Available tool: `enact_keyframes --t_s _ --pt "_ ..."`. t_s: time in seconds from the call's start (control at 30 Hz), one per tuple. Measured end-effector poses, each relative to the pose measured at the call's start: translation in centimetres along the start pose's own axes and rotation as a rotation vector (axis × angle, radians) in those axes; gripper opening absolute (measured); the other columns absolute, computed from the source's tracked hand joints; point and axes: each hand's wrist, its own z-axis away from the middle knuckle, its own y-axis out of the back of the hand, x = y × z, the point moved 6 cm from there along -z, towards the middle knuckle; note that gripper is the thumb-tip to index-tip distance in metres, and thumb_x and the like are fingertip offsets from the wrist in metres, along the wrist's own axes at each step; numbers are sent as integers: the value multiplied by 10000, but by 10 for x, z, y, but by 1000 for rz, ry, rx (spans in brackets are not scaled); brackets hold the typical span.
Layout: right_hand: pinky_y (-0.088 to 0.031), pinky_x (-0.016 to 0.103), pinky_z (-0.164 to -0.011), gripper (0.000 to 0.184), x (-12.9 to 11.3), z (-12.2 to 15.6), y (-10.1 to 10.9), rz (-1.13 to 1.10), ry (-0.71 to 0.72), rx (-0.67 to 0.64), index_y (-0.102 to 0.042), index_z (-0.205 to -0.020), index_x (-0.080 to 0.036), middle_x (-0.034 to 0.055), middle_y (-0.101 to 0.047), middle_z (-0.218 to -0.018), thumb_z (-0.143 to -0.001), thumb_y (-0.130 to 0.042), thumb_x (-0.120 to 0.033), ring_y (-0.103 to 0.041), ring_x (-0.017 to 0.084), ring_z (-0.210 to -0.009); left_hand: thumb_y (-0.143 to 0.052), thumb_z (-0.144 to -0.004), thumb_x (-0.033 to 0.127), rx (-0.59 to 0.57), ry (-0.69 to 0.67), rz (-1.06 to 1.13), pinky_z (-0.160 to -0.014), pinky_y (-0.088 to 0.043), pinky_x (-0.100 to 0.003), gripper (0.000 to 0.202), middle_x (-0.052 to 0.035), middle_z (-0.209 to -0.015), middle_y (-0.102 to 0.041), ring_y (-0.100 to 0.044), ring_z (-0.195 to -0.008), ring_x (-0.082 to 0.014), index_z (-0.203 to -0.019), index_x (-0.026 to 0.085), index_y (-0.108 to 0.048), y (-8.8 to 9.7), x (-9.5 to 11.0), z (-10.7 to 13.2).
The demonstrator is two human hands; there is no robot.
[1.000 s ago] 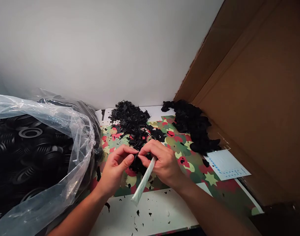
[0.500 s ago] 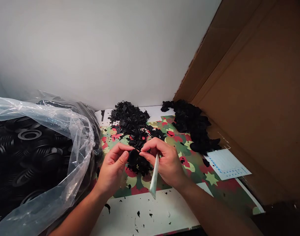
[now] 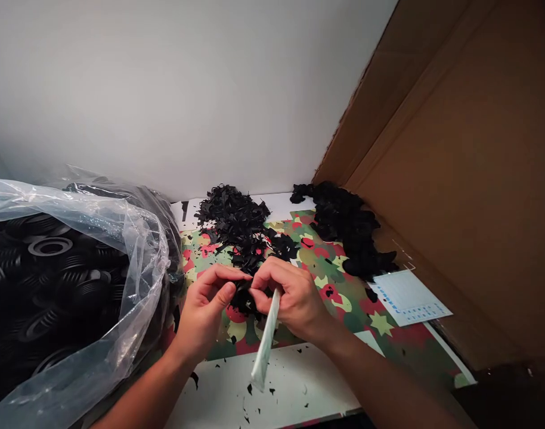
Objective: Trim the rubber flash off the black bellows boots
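My left hand [image 3: 205, 307] is closed, its thumb and fingers gripping a small black rubber part [image 3: 242, 293] over the scrap-strewn mat. Against the other side of this part, my right hand [image 3: 294, 298] has its thumb and forefinger pinched. The same hand holds a slim tool with a white wrapped handle [image 3: 266, 348], which slants down toward me. The tool's working end is hidden by the fingers. Behind both hands lies a heap of black rubber trimmings [image 3: 232, 214].
At the left, a clear plastic bag [image 3: 142, 298] is full of ribbed black rubber parts [image 3: 91, 295]. Another black pile [image 3: 350, 229] lies along the cardboard wall [image 3: 460, 196]. A printed white card [image 3: 413, 298] rests on the camouflage-patterned mat [image 3: 382, 325]. Scraps dot the white sheet [image 3: 219, 393].
My right hand has turned, swinging the white handle's lower end left and toward me. Both hands have dipped slightly, and the black part is now more covered by the fingers.
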Motion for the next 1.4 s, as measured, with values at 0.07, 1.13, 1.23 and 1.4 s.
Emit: enact_keyframes --t_s 0.07,1.13,1.23,1.4 --pt "-439 238 -539 185 0 1 -4 -44 -45 -50 -551 -694 -230 -35 -576 -662 -778 -630 -86 -539 122 -583 -877 -742 401 74 44 118 -756 -520 -251 232 -45 -838 -725 -638 -800 -175 -801 196 -788 4 1 -2" --pt "-396 214 -536 271 9 -6 -7 -153 -226 -45 -407 -680 -245 -60 -496 -593 -911 -539 -294 -479 107 -548 -775 -817 491 173 -74 -478 -585 -535 -230 243 -23 -763 -792 -690 -638 -181 -805 248 -795 15 22 -15" --pt "-378 210 -523 282 12 -6 -6 -226 -271 -67 -422 -701 -244 -73 -492 -576 -952 -537 -303 -476 101 -525 -799 -772 560 67 80 -239 -677 -585 -273 492 -77 -1182 -785 -736 -898 -247 -1171 274 -765 6 9 -16" --pt "-382 225 -544 254 18 -6 -2 -188 -236 -48 -542 -742 -234 -48 -550 -622 -985 -496 -289 -516 118 -553 -911 -668 475 72 219 -200 -810 -586 -247 510 -81 -1078 -817 -738 -989 -246 -1100 220 -818 8 -8 -15"
